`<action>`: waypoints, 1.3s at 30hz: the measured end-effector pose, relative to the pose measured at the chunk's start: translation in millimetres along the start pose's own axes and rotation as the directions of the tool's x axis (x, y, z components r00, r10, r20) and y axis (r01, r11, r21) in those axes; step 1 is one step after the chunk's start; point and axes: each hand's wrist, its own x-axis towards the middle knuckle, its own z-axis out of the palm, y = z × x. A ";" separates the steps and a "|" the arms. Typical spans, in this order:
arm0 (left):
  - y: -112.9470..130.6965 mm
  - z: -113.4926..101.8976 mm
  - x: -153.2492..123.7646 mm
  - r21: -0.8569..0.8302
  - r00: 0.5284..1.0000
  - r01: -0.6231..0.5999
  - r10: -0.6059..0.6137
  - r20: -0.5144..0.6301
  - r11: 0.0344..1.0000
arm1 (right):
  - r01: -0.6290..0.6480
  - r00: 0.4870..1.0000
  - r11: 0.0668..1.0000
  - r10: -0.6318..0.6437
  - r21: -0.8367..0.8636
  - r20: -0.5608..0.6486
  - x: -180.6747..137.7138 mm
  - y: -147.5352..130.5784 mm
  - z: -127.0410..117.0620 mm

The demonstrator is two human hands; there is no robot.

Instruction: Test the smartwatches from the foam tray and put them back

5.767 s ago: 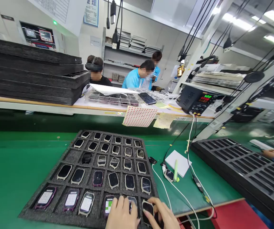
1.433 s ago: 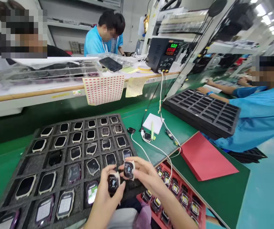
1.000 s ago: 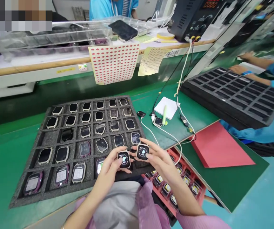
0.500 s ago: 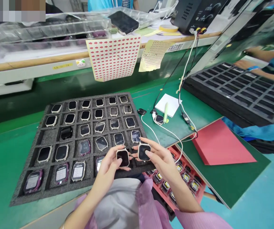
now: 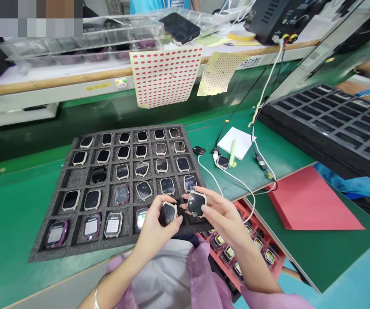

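**Two watches in hand, low centre of frame: hold by the bezel, clear of the glass**

- Left half of frame: black foam tray (image 5: 45, 251), mostly full of watches face-up. The cells at its near right corner, under the hands, are hidden, so I can't tell which are free.
- Left hand (image 5: 152, 229), low centre: fingers closed around the left-hand watch (image 5: 167, 213), thumb on the near edge, fingertips over the far edge. The watch is tilted and its glass catches glare.
- Just right of it, the right-hand watch (image 5: 196, 204) is pinched at its sides by the right hand (image 5: 220, 213). Its screen faces up and is dark. The two watches are near each other but not touching.
- My read on doing it well:
  - Hold both by the case sides only; pads on the glass leave smears.
  - Leave a gap between the watches, since bezel on bezel scuffs.
  - Level the left one so glare doesn't hide the screen.
  - Work over the foam, not over the bench edge. A slip there lands in the red tray (image 5: 266, 240) of watches below right.
- Right of the hands: a white cable (image 5: 236, 180) loops close by and could snag a wrist.
- Far right: an empty black tray (image 5: 332, 120), well apart.
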 end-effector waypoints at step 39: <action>-5.7 6.1 1.7 0.099 0.990 -0.130 0.124 0.069 0.987 | 0.017 1.000 0.981 -0.013 -0.193 0.017 2.0 7.6 -6.2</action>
